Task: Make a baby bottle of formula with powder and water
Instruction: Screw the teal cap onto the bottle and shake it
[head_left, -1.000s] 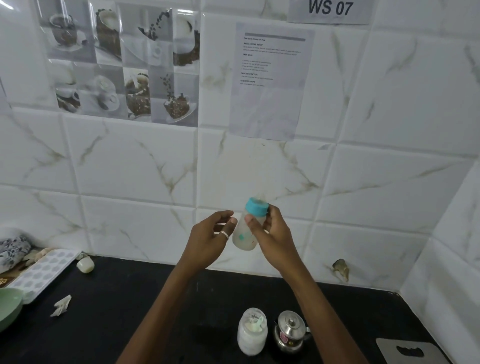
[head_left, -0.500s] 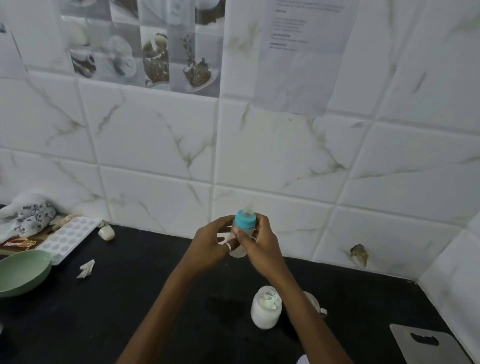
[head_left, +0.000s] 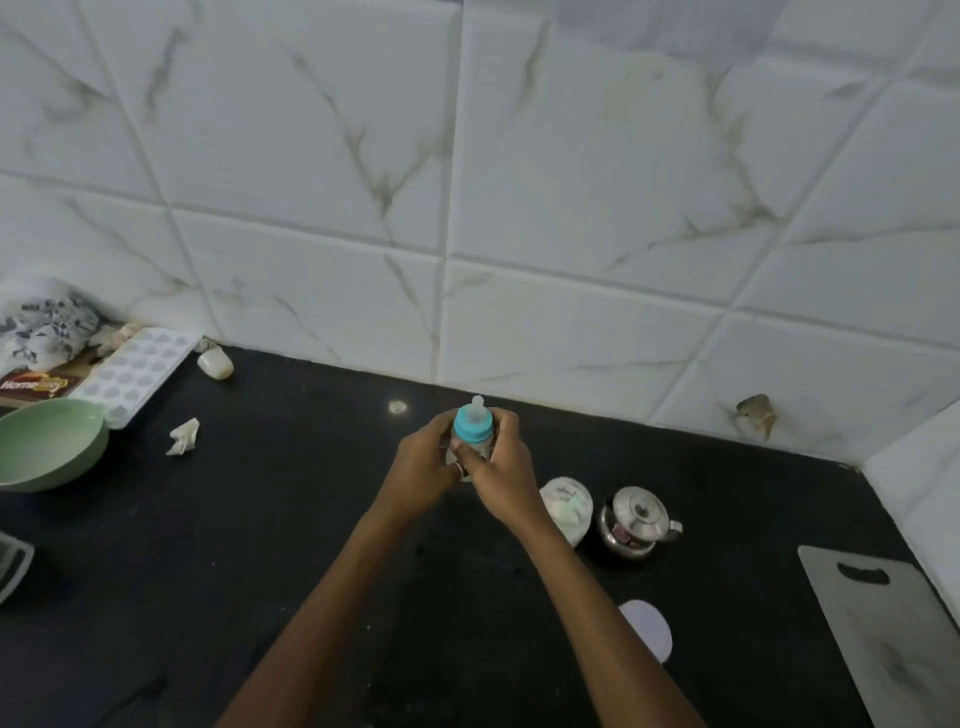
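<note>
Nearest me, a grey cutting board (head_left: 883, 639) runs off the lower right edge and a white lid (head_left: 647, 626) lies by my right forearm, with a wide stretch of black countertop (head_left: 182, 571) at lower left. Right of centre, a white powder jar (head_left: 569, 506) and a steel kettle (head_left: 636, 519) stand close to my right wrist. At centre my left hand (head_left: 423, 467) and right hand (head_left: 501, 462) curl round the upright baby bottle (head_left: 472, 428), short of the tiled wall (head_left: 571, 208); a green bowl (head_left: 49, 447) and ice tray (head_left: 137, 374) crowd the left edge.
</note>
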